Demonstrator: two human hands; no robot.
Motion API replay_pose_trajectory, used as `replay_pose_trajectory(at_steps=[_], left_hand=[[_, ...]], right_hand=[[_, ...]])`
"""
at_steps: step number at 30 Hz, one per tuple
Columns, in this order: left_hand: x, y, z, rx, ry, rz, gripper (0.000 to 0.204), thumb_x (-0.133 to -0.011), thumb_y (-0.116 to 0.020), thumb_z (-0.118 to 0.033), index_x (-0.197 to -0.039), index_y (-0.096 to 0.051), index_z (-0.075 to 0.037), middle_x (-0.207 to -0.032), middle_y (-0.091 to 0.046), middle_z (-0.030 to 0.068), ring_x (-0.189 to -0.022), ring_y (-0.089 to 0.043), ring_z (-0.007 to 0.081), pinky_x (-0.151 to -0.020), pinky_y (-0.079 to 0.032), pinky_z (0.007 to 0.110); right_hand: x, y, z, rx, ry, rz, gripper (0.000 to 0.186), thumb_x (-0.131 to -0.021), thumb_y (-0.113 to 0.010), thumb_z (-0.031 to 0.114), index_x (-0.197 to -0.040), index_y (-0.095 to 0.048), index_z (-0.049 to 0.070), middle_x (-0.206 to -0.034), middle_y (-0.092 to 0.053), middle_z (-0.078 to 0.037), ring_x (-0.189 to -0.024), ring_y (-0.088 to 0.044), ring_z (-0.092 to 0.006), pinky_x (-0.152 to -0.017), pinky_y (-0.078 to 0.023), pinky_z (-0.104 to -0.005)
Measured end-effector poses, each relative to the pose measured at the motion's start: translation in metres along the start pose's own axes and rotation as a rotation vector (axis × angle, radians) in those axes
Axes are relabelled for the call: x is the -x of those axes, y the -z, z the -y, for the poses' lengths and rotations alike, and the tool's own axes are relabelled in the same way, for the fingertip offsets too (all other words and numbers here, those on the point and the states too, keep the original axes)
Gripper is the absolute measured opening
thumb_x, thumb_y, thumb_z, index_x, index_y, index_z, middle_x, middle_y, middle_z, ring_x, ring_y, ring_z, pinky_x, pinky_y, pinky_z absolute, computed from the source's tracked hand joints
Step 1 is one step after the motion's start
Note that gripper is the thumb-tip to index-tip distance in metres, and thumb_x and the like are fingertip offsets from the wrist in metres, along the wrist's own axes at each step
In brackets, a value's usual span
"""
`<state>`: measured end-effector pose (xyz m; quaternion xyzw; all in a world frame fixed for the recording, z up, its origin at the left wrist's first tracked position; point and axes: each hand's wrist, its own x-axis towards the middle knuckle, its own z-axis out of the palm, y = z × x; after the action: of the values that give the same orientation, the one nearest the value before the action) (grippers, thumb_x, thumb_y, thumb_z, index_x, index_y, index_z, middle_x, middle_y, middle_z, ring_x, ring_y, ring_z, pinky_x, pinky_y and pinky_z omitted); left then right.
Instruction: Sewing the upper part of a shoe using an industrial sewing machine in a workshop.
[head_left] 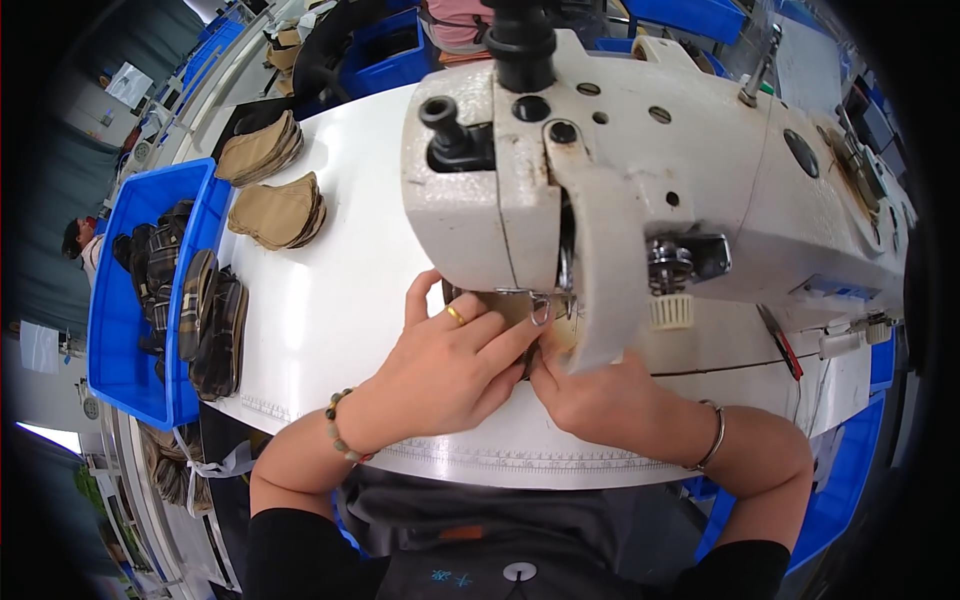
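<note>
A white sewing machine (470, 220) stands over the table, and its needle area is right above my fingertips. Beneath the presser foot lies a small fabric piece (503, 302), tan with a dark edge, mostly covered by my fingers. My left hand (440, 365), with a ring and a beaded bracelet, grips and presses the piece from the left, fingers bent. From the right my right hand (600, 395), a metal bangle on its wrist, pinches the near edge of the piece. A pale lever of the machine partly hides those right fingertips.
Two stacks of tan fabric pieces (278, 212) lie at the back left. A blue bin (110, 290) of dark fabric pieces (155, 265) stands left, with more dark pieces (215, 335) leaning at its side. Red-handled snippers (782, 343) rest right. A ruler strip (480, 458) follows the table's front edge.
</note>
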<state>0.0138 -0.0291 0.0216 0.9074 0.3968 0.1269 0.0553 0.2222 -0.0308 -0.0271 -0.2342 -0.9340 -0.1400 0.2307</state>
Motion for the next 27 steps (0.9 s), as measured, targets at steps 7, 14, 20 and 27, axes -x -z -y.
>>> replay_pose_trajectory(at_steps=[7, 14, 20, 27], left_hand=[[0.02, 0.0, -0.008, -0.271, -0.112, -0.083, 0.03, -0.079, -0.062, -0.012, -0.107, -0.072, -0.011, -0.081, -0.051, -0.005, -0.08, -0.053, 0.0121, -0.11, -0.026, 0.06], [0.009, -0.009, -0.003, 0.021, -0.075, -0.098, 0.021, -0.074, -0.071, -0.012, -0.094, -0.071, -0.01, -0.086, -0.056, -0.0016, -0.083, -0.056, 0.0168, -0.103, -0.037, 0.052], [0.009, -0.016, 0.004, 0.292, -0.047, -0.021, 0.022, -0.076, -0.075, -0.01, -0.097, -0.071, -0.005, -0.09, -0.062, 0.0059, -0.08, -0.062, 0.0259, -0.072, -0.048, 0.037], [0.005, -0.009, 0.004, 0.283, -0.069, 0.04, 0.022, -0.078, -0.075, -0.011, -0.099, -0.07, -0.003, -0.09, -0.062, 0.0069, -0.078, -0.062, 0.0272, -0.067, -0.047, 0.037]], right_hand=[[0.007, 0.004, 0.018, -0.089, 0.008, 0.065, 0.02, -0.066, -0.063, 0.015, -0.077, -0.067, -0.001, -0.065, -0.054, -0.007, -0.048, -0.051, -0.0135, -0.042, -0.042, -0.0264], [0.007, 0.007, 0.021, -0.073, 0.062, 0.039, 0.023, -0.067, -0.063, 0.013, -0.082, -0.068, -0.004, -0.081, -0.067, -0.017, -0.053, -0.057, -0.0126, -0.045, -0.043, -0.0242], [0.009, 0.009, 0.028, -0.078, 0.086, 0.066, 0.027, -0.068, -0.062, 0.015, -0.087, -0.069, -0.002, -0.089, -0.07, -0.018, -0.053, -0.056, -0.0105, -0.046, -0.041, -0.023], [0.005, 0.011, 0.025, -0.13, 0.09, 0.032, 0.022, -0.067, -0.063, 0.013, -0.078, -0.068, -0.006, -0.084, -0.07, -0.027, -0.049, -0.061, -0.0133, -0.041, -0.045, -0.0242]])
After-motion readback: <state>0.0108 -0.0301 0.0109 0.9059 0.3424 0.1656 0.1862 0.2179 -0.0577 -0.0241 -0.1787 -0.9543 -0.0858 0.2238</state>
